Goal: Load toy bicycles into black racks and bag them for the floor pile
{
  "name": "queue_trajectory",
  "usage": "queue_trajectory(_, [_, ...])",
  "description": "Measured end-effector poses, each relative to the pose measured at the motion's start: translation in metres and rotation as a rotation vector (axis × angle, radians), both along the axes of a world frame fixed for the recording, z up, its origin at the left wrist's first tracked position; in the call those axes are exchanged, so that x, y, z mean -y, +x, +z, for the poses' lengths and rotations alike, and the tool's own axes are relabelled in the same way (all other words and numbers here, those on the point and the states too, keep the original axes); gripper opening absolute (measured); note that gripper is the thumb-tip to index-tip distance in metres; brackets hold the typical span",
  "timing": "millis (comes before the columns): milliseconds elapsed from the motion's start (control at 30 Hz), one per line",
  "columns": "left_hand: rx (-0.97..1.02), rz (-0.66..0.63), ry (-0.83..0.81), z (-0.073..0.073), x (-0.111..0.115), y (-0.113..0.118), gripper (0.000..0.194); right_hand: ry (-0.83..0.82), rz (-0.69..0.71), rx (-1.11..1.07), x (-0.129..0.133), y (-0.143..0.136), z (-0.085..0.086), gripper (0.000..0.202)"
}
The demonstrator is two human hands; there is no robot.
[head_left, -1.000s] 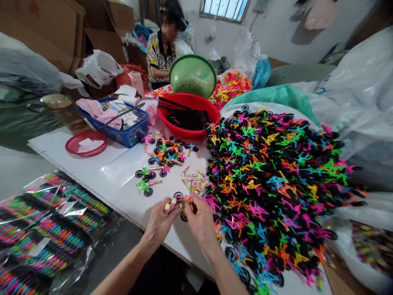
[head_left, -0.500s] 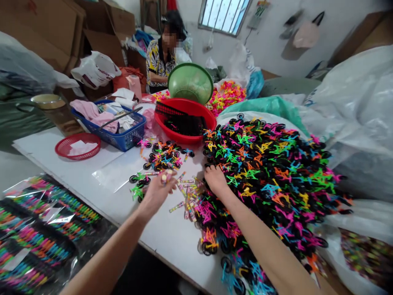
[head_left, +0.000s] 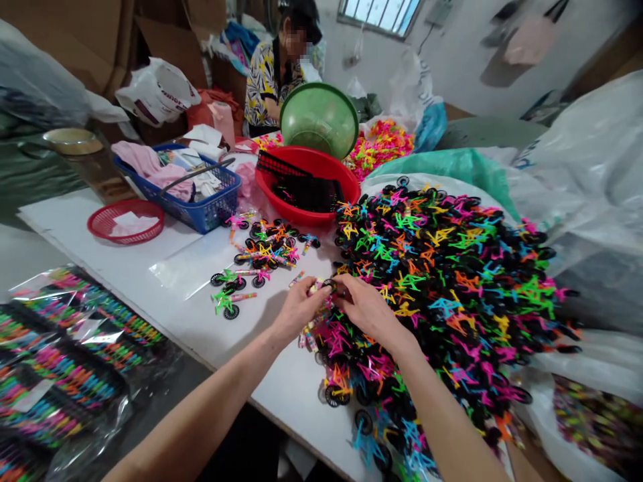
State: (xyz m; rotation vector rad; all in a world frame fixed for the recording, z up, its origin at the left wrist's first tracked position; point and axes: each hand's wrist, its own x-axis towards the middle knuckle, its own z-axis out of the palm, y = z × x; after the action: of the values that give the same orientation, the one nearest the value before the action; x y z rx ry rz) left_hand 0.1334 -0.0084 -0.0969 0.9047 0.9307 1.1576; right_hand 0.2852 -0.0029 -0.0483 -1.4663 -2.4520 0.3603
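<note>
Black and multicoloured plastic toy bicycles formed a large pile (head_left: 442, 288) on the right of the white counter (head_left: 296, 395). Both hands met at the pile's left edge. The left hand (head_left: 296, 309) was closed, thumb and fingers gripping a black wheel (head_left: 329, 284). The right hand (head_left: 369, 308) had its fingers curled toward the same wheel; whether it gripped could not be told. Small patterned tubes (head_left: 307, 339) lay beneath and just beside the hands. Farther left, a smaller bicycle group (head_left: 271, 244) lay near a red basin (head_left: 301, 213) and a blue basket (head_left: 211, 211).
</note>
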Motion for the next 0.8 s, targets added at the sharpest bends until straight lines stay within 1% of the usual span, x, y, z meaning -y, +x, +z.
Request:
queue_trajectory(67, [0.212, -0.011, -0.199, -0.001, 0.008, -0.003, 0.037, 0.103, -0.069, -0.121, 0.016, -0.003, -0.01, 0.03])
queue_trajectory(100, [0.294, -0.013, -0.273, -0.002, 0.012, -0.005, 0.039, 0.188, -0.086, -0.133, 0.025, -0.005, -0.015, 0.032])
queue_trajectory(167, [0.356, -0.012, -0.34, -0.002, 0.02, -0.008, 0.042, 0.338, -0.051, -0.073, 0.042, -0.009, -0.025, 0.03])
queue_trajectory(233, [0.306, -0.017, -0.338, -0.002, 0.024, -0.008, 0.042, 0.419, 0.02, 0.029, 0.053, -0.012, -0.032, 0.029])
queue_trajectory(333, [0.12, 0.003, -0.29, -0.005, 0.025, -0.008, 0.039, 0.455, 0.088, 0.156, 0.057, -0.011, -0.033, 0.034])
queue_trajectory(400, [0.027, 0.006, -0.236, -0.008, 0.025, -0.011, 0.039, 0.428, 0.108, 0.16, 0.056, -0.009, -0.028, 0.033])
queue_trajectory(433, [-0.004, -0.003, -0.207, -0.01, 0.025, -0.014, 0.038, 0.411, 0.088, 0.111, 0.056, -0.007, -0.025, 0.03])
queue_trajectory(467, [-0.029, -0.016, -0.176, -0.011, 0.027, -0.017, 0.038, 0.392, 0.029, 0.021, 0.056, -0.006, -0.021, 0.027])
queue_trajectory(533, [-0.074, -0.051, -0.106, -0.012, 0.034, -0.024, 0.04, 0.321, -0.187, -0.256, 0.056, -0.007, -0.011, 0.021])
queue_trajectory(600, [-0.104, -0.097, -0.061, -0.009, 0.043, -0.03, 0.041, 0.194, -0.396, -0.555, 0.057, -0.012, -0.004, 0.021])
queue_trajectory(633, [-0.099, -0.118, -0.041, -0.007, 0.047, -0.031, 0.041, 0.114, -0.442, -0.66, 0.058, -0.016, -0.003, 0.022])
queue_trajectory(667, [-0.083, -0.135, -0.017, -0.005, 0.051, -0.033, 0.04, 0.044, -0.442, -0.725, 0.058, -0.021, -0.003, 0.022])
queue_trajectory(700, [-0.06, -0.143, 0.004, -0.002, 0.054, -0.034, 0.038, -0.008, -0.413, -0.757, 0.058, -0.026, -0.006, 0.021])
queue_trajectory(767, [-0.014, -0.132, 0.024, 0.0, 0.056, -0.037, 0.034, -0.07, -0.364, -0.783, 0.058, -0.033, -0.014, 0.021])
queue_trajectory(800, [0.001, -0.123, 0.016, 0.0, 0.056, -0.038, 0.033, -0.093, -0.365, -0.803, 0.058, -0.035, -0.018, 0.021])
